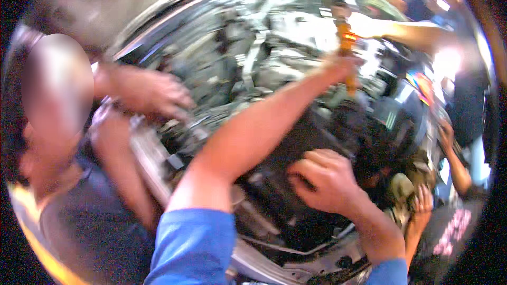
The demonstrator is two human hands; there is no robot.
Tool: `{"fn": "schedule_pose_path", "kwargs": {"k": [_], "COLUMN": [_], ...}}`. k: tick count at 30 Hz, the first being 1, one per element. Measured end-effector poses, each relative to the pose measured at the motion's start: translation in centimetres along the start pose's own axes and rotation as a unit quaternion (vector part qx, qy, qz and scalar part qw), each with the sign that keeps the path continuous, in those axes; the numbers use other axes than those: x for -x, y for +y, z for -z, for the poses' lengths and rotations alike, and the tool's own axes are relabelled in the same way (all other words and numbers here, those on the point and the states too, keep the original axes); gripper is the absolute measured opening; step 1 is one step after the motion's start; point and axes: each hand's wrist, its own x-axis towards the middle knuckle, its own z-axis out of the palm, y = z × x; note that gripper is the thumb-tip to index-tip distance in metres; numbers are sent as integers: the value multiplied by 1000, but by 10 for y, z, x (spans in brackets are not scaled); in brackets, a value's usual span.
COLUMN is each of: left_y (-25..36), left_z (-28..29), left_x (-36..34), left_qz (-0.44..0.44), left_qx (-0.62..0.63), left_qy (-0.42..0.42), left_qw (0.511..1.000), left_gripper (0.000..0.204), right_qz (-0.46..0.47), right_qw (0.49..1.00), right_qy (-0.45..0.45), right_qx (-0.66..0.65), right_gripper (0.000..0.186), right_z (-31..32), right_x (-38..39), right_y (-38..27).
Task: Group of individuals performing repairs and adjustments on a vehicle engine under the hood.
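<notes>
My left hand [340,66] reaches over a car's engine bay [248,58], closed round a long orange tool [346,39] with a dark upper end. Another person's pale, overexposed arm [401,31] reaches to that tool just above my grip. My right hand [322,177] is lower and nearer, fingers curled over the dark front part of the engine; whether anything is inside them is hidden. Motion blur smears the engine parts.
A person [90,216] leans in at left, one hand [158,97] over the engine. At right are a standing person [465,116] and other hands [420,203] by the bay's edge. The raised hood [95,0] spans the upper left; the front body edge [296,266] runs below.
</notes>
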Motion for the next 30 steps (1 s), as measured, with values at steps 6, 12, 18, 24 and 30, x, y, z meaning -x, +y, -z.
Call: {"fn": "schedule_pose_path", "kwargs": {"k": [6, 12, 18, 24, 30], "left_y": [-2, -1, 6, 1, 2], "left_z": [-9, 4, -2, 2, -1], "left_x": [-11, 4, 9, 0, 3], "left_qz": [-65, -55, -41, -81, -57], "left_qx": [51, 39, 2, 60, 8], "left_qy": [48, 53, 68, 79, 71], "left_qw": [995, 996, 997, 992, 996], "left_gripper": [22, 24, 22, 24, 25], "right_qz": [-29, -49, -53, -41, -48], "right_qw": [1000, 999, 999, 999, 999], "right_qy": [5, -2, -7, -8, -14], "right_qx": [5, -1, 7, -1, 6], "right_gripper": [14, 14, 13, 14, 14], "right_z": [-1, -9, -6, -6, -7], "right_x": [-4, -6, -3, -6, -2], "right_y": [-6, -6, -8, -8, -5]}}
